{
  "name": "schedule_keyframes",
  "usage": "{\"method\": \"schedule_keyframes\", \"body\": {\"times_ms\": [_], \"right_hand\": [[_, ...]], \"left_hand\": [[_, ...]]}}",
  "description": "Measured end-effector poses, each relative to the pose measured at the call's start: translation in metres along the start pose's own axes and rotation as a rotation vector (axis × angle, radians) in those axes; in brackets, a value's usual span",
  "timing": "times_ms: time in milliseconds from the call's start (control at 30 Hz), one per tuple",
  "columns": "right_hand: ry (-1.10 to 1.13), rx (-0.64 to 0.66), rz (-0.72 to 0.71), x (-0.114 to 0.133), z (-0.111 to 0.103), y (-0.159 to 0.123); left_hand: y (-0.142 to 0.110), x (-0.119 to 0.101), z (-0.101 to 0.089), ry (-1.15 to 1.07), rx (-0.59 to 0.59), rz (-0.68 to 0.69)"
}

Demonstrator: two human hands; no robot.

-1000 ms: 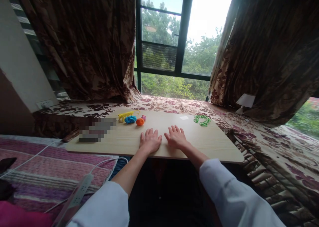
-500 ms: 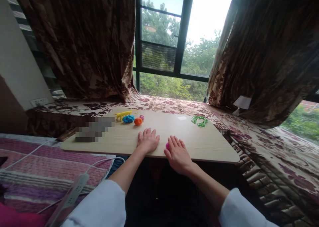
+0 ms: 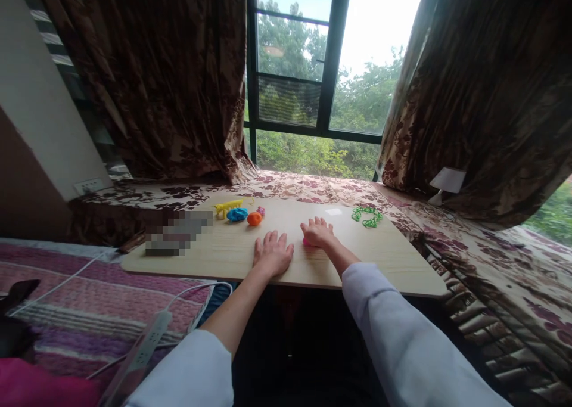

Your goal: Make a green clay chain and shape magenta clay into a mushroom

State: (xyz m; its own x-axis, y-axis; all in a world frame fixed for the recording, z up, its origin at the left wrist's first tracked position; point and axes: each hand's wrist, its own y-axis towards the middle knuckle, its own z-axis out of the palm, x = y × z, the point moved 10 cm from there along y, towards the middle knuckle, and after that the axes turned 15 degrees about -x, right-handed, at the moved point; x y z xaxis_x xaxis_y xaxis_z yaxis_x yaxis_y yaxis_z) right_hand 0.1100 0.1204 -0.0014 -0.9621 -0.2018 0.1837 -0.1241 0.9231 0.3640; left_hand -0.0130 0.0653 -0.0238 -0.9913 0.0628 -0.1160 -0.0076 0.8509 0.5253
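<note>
My left hand (image 3: 273, 254) lies flat on the light wooden tabletop (image 3: 232, 258), its fingers spread and nothing in them. My right hand (image 3: 318, 233) is stretched forward to its right, fingers extended and palm down over a pink lump (image 3: 306, 241) that looks like modelling clay. Only the lump's near left edge shows; the palm hides the rest. Beyond my left hand sit an orange lump (image 3: 254, 218), a blue lump (image 3: 237, 214), a small pink piece (image 3: 260, 211) and a yellow animal-like figure (image 3: 229, 205).
A green chain-like loop (image 3: 367, 217) and a small white square (image 3: 333, 211) lie at the table's far right. On the left is a blurred-out patch (image 3: 176, 235). A power strip (image 3: 149, 338) with white cords rests by the bed. A lamp (image 3: 447, 182) stands on the window ledge.
My right hand has slid forward over the pink lump, which is now mostly under the palm. My left hand stays flat on the table. The view has shifted slightly.
</note>
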Motion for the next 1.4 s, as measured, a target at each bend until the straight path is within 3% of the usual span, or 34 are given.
{"method": "schedule_keyframes", "body": {"times_ms": [133, 367, 433, 533, 667, 767, 833, 933, 1067, 1167, 1267, 1333, 1400], "right_hand": [[0.002, -0.021, -0.059, 0.007, -0.006, -0.027], [0.034, -0.119, -0.271, 0.023, -0.043, -0.149], [0.044, -0.137, -0.299, 0.024, -0.048, -0.167], [0.043, -0.122, -0.260, 0.022, -0.042, -0.151], [0.040, -0.051, -0.129, 0.015, -0.021, -0.077], [0.048, -0.091, -0.067, 0.011, -0.018, -0.027], [0.066, -0.132, -0.031, 0.008, -0.021, -0.011], [0.129, -0.142, -0.033, 0.007, -0.022, -0.015], [0.278, -0.062, -0.084, 0.006, -0.019, -0.049], [0.391, -0.044, -0.054, -0.004, -0.029, -0.066], [0.668, -0.030, 0.044, -0.013, -0.045, -0.068], [0.887, -0.017, 0.112, -0.020, -0.053, -0.065], [0.950, -0.079, 0.127, -0.032, -0.064, -0.061]], "left_hand": [[-0.001, 0.000, -0.001, -0.011, 0.009, -0.008], [0.000, -0.002, -0.005, -0.041, -0.006, -0.023], [0.000, -0.002, -0.004, -0.047, -0.010, -0.021], [0.000, -0.002, -0.002, -0.056, -0.014, -0.017], [0.000, -0.002, 0.000, -0.071, -0.013, -0.024], [0.000, -0.001, 0.000, -0.095, -0.025, -0.029], [0.001, 0.000, -0.002, -0.120, -0.039, -0.035], [0.004, 0.004, -0.008, -0.181, -0.067, -0.046], [0.003, 0.002, -0.026, -0.312, -0.110, -0.022], [-0.007, -0.019, -0.038, -0.485, -0.105, 0.068], [-0.017, -0.047, -0.047, -0.710, -0.070, 0.140], [-0.018, -0.060, -0.048, -0.763, -0.052, 0.154], [-0.015, -0.066, -0.048, -0.762, -0.046, 0.171]]}}
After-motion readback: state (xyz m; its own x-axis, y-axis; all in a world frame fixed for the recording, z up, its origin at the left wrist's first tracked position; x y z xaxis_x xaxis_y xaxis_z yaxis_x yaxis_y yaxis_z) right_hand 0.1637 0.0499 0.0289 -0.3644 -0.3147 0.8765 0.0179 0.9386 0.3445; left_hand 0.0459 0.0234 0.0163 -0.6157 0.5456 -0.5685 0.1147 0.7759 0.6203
